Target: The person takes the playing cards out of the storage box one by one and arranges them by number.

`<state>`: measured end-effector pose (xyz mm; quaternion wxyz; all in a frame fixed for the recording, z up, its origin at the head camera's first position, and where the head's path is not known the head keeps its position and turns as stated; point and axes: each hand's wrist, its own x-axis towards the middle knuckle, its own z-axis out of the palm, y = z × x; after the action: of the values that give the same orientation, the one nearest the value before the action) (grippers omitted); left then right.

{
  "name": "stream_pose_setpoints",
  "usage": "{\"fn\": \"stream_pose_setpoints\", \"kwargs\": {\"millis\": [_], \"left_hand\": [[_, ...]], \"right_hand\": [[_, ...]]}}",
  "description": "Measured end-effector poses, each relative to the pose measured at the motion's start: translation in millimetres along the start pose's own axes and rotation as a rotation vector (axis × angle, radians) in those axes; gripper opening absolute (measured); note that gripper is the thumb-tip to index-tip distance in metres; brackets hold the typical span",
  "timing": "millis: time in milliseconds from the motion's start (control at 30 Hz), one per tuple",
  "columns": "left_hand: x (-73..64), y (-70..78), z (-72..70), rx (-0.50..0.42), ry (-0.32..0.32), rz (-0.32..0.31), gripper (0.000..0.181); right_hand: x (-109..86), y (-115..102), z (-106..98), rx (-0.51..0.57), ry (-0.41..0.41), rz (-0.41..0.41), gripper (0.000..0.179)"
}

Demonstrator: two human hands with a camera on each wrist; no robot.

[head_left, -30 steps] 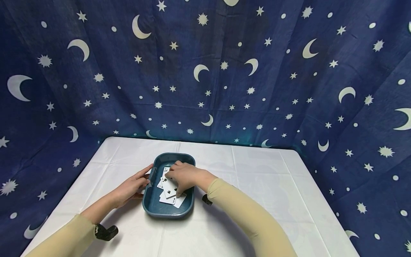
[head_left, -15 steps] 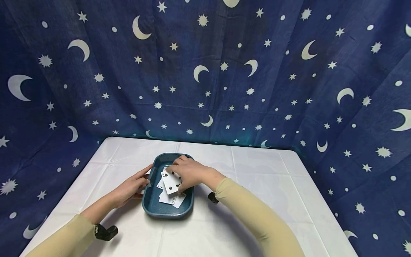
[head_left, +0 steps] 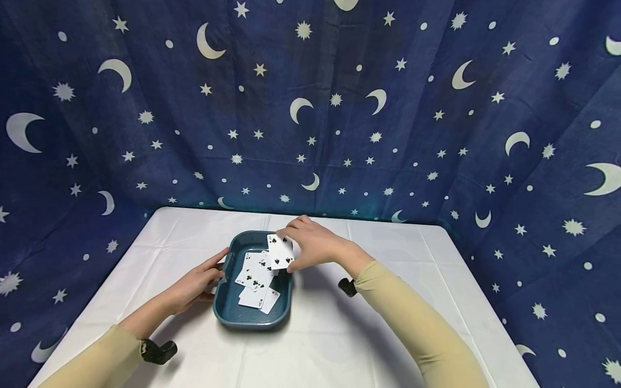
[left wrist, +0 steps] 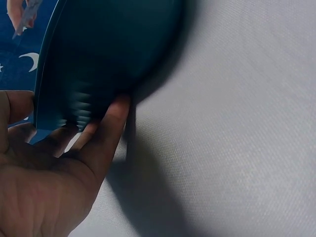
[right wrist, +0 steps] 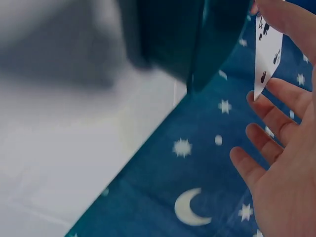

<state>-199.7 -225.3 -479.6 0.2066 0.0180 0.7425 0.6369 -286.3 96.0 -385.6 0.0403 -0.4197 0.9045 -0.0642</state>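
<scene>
Gripping the edge of the blue tray (head_left: 229, 310), there's the left hand (head_left: 196, 287) at lower left; inside the tray, just left of lower centre, playing cards (head_left: 253, 274) overlap loosely; and over its right side, the right hand (head_left: 315, 242) pinches a four of spades (head_left: 278, 253)!

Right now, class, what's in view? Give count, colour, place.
table: one, white, lower half
cloth: one or more, starry dark blue, behind the table
tub: one, teal, on the table
cards: several overlapping, white, in the tub
held card: one, white, at the tub's right side
sleeves: two, pale yellow, lower left and right
wrist cameras: two, black, by the sleeve ends
left hand: one, touching the tub's left side
right hand: one, pinching the held card
</scene>
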Motion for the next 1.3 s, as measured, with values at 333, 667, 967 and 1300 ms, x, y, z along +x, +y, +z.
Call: {"fn": "stream_pose_setpoints", "kwargs": {"millis": [333, 667, 967, 1300], "left_hand": [[-0.4, 2.9, 0.9, -0.001, 0.018, -0.022, 0.071], [1.8, 0.0, 0.2, 0.017, 0.041, -0.038, 0.069], [2.4, -2.0, 0.6, 0.003, 0.034, -0.026, 0.07], [2.1, -1.0, 0.6, 0.003, 0.022, -0.018, 0.07]], "right_hand": [[-28.4, 45.8, -21.9, 0.068, 0.054, 0.117, 0.088], [-54.2, 95.4, -6.8, 0.157, 0.005, 0.309, 0.09], [-68.1, 122.0, 23.3, 0.174, -0.044, 0.385, 0.089], [-71.9, 127.7, 51.4, 0.18, -0.101, 0.417, 0.091]]}}
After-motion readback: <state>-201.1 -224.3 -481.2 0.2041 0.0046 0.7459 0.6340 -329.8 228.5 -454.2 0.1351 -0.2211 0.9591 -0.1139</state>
